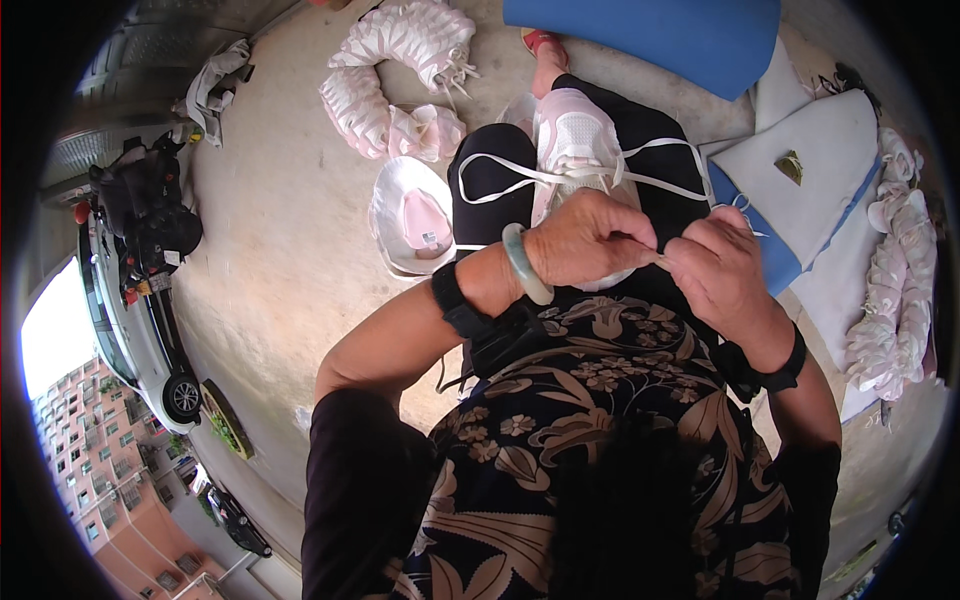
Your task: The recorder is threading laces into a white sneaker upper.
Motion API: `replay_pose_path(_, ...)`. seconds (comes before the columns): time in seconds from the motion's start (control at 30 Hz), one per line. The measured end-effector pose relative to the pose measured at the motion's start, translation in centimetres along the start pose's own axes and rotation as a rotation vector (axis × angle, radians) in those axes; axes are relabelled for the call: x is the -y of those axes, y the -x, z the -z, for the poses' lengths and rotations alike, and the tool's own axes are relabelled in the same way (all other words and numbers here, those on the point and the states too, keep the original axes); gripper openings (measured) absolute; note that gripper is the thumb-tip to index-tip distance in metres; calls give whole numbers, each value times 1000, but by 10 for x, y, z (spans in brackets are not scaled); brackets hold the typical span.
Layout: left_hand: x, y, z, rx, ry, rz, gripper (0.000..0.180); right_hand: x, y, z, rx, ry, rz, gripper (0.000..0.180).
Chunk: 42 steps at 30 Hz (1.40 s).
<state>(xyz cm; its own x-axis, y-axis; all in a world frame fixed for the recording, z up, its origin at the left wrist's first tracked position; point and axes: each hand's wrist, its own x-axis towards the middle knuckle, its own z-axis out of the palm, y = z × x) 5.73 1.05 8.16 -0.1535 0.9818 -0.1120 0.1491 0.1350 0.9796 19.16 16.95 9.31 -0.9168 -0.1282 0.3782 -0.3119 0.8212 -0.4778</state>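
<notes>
Left hand [590,238], right hand [718,265]: fingers pinched closed, tips nearly meeting; cannot tell on what. Pink-and-white shoe [578,132] on far side, on black-trousered lap [655,118], white lace [668,189] looped out left and right.

shoe [580,132]: matt mesh cloth | bangle [520,265]: glossy, smooth | floor [260,250]: matt

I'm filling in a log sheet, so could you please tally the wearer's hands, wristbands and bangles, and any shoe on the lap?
Hands: 2
Black wristbands: 2
Pale bangle: 1
Shoe on the lap: 1
Total: 6
</notes>
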Motion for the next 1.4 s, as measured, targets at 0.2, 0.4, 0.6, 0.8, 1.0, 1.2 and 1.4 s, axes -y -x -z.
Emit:
replay_pose_path(0.2,16,34,22,-556,-349,19,7,-9,-23,-40,-39,-123,-97,31)
replay_pose_path(0.4,34,34,18,-520,-1004,-87,17,-24,-30,-76,-5,-99,-61,33)
replay_pose_path(0.6,46,32,17,-471,-1118,-90,17,-26,-35,-81,26,91,-10,16)
replay_pose_path(0.8,41,31,20,-397,-1101,3,16,-24,-36,-87,-19,105,-39,11)
replay_pose_path(1.0,38,26,22,-333,-1102,105,17,-22,-37,-92,22,128,-73,9)
replay_pose_path(1.2,43,22,26,-312,-1027,14,21,-18,-40,-101,31,155,-138,13)
replay_pose_path(1.4,49,25,38,-223,-863,-55,17,-21,-37,-102,-7,39,-188,14)
